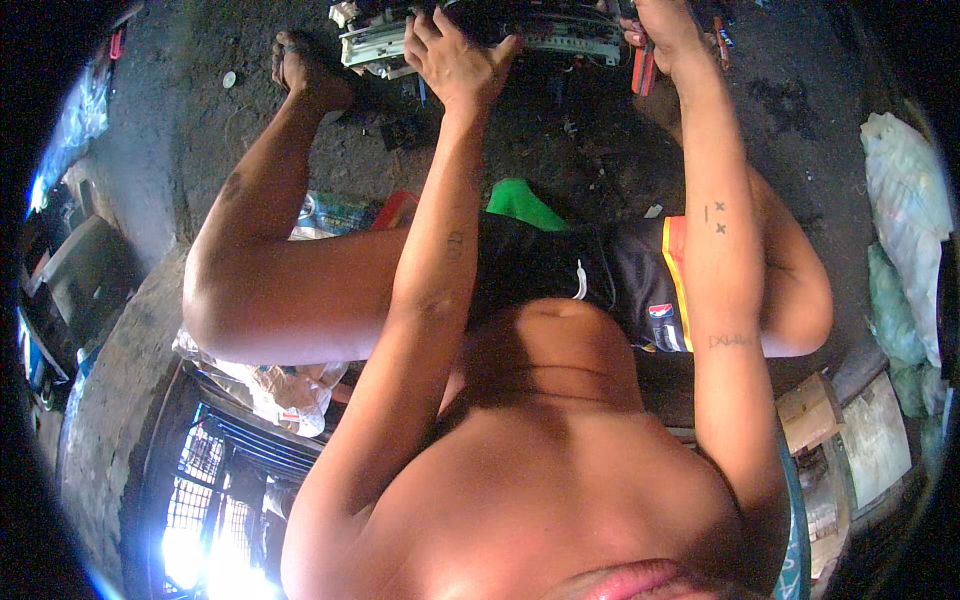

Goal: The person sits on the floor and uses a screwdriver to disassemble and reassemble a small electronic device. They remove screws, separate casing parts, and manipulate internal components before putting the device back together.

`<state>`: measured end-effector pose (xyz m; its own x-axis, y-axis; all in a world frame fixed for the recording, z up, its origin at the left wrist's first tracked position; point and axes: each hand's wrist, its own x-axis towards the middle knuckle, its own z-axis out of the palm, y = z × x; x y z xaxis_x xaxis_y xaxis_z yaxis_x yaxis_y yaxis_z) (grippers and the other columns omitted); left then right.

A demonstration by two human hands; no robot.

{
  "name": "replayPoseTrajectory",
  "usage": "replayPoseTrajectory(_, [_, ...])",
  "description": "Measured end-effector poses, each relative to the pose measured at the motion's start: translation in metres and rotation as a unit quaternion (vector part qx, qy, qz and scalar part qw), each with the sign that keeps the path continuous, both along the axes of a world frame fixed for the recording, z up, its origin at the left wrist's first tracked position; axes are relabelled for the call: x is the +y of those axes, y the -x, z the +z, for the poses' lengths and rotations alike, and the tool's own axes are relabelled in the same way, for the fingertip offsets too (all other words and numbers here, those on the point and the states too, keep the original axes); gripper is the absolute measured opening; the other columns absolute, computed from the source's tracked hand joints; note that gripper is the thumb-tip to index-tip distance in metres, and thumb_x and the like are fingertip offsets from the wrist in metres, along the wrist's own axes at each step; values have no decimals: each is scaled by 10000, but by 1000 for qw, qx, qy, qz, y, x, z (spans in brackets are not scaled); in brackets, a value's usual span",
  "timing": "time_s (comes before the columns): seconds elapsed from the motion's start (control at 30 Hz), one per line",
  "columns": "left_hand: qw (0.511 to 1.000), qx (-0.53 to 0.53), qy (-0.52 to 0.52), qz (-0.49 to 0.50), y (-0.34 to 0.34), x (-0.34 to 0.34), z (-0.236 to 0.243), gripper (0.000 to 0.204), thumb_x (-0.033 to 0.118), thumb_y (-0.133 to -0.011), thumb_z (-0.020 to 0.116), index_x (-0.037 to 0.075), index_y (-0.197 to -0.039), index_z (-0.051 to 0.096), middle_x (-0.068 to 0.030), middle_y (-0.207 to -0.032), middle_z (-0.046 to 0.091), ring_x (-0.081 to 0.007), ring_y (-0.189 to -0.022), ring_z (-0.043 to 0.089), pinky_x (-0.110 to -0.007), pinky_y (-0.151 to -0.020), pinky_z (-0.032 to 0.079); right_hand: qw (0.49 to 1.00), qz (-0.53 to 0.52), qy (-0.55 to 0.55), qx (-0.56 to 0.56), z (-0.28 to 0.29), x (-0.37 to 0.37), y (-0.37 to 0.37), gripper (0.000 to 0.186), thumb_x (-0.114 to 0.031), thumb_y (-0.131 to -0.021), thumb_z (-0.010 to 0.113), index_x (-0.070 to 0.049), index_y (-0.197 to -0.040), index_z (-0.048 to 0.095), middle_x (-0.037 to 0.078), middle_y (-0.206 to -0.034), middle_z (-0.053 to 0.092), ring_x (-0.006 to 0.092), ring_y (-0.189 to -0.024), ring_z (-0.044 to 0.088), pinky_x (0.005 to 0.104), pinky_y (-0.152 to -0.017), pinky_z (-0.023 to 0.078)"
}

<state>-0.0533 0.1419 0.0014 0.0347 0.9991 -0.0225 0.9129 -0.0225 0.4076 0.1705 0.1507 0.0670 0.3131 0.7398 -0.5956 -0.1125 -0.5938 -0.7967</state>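
At the top edge, an opened machine [380, 50] with a long grey-white frame and dark inner parts rests on the ground, partly cut off by the picture's edge. My left hand [455, 65] lies over its front bar, fingers spread and thumb out to the side. To the right of the machine, my right hand [672, 35] is closed around a tool with a red and dark handle [643, 72]. The handle's end points down toward me; the working end is out of sight, so its exact kind cannot be told.
I sit low with both legs bent around the work. A thin red and blue object [722, 42] lies right of my right hand. A green piece [527, 205] is between my legs. Plastic bags [905, 180] lie at the right, a crumpled bag [290, 390] beside my left thigh.
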Motion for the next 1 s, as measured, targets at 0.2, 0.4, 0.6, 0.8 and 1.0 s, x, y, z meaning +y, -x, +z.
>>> replayPoseTrajectory(0.2, [999,-10,-16,-31,9,7,-23,965,518,-821,780,-69,-1487,403,-267,-1579,352,-430,-1493,264,-526,-1237,208,996,-62,13,65,2,-8,-11,472,-563,-980,636,-97,-906,637,17,-680,559,104,-497,474,273,-430,352])
replayPoseTrajectory(0.4, [998,-14,-32,-61,16,14,-27,1027,586,-809,767,-74,-1499,387,-272,-1607,317,-428,-1513,238,-530,-1241,199,931,-159,-36,328,-32,-97,-67,378,-406,-1043,600,-55,-1184,600,152,-1034,674,130,-700,516,250,-558,410])
replayPoseTrajectory(0.6, [994,14,3,-110,24,18,-23,1078,499,-746,849,-54,-1524,348,-272,-1625,291,-418,-1527,235,-540,-1236,214,926,-244,-1,289,0,-141,-19,316,-375,-1012,658,-79,-1120,635,53,-842,630,172,-697,543,340,-694,514])
replayPoseTrajectory(0.8, [992,58,-37,-108,20,14,-22,907,334,-761,848,-42,-1470,425,-278,-1545,400,-395,-1474,345,-524,-1186,310,928,-185,91,310,-43,-159,21,354,-407,-1003,677,-91,-1149,616,-76,-644,410,76,-586,422,289,-604,394])
replayPoseTrajectory(1.0, [988,37,-70,-130,35,7,-49,1068,422,-688,886,-37,-1499,365,-289,-1570,371,-442,-1515,269,-551,-1220,248,992,-116,-39,13,8,-73,-1,380,-458,-952,714,-91,-1024,650,11,-646,549,106,-449,460,286,-426,390])
